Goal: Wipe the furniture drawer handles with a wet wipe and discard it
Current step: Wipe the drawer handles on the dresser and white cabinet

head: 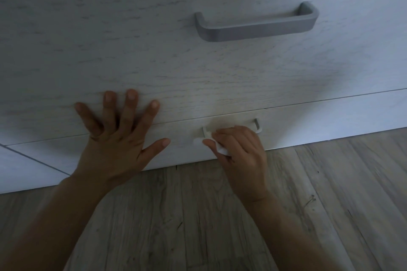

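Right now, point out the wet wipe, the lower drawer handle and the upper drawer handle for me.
wet wipe (222,150): head view, on the white fold below the right thumb.
lower drawer handle (257,125): head view, on its exposed right end.
upper drawer handle (255,31): head view, on the middle of the grey bar.

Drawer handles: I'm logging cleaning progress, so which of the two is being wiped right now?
The lower handle, near the floor: the right hand presses the white wipe against it. The upper handle is grey and untouched.

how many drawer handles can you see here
2: a grey upper handle on the big drawer, and a pale lower handle on the bottom drawer, partly covered by the right hand holding the wipe. Others may lie out of frame.
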